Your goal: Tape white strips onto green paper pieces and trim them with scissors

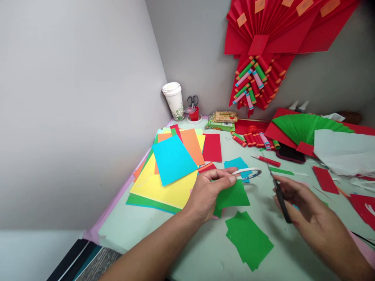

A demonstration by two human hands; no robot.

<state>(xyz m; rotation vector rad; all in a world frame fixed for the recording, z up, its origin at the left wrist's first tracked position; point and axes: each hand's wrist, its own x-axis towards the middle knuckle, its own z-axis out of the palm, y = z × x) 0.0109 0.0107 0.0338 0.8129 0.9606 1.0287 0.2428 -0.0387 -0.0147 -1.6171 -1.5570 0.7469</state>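
Observation:
In the middle of the head view, my left hand (206,191) is closed, pinching a narrow roll of white tape (249,171) between thumb and fingers. A green paper piece (234,195) hangs beneath the roll at the same fingers. To the right, my right hand (304,214) is wrapped around black-handled scissors (281,201), seen edge-on, their thin blades pointing up and away from me. A gap separates the blades from the tape roll. Several green paper pieces (249,242) lie stacked on the table below my hands.
Coloured paper sheets (175,160) pile up at the left of the table (140,230). A white cup (173,101) and a red pot (193,114) stand by the wall. Small paper rolls (254,139), a red pen (268,160) and a green fan (307,127) lie farther back.

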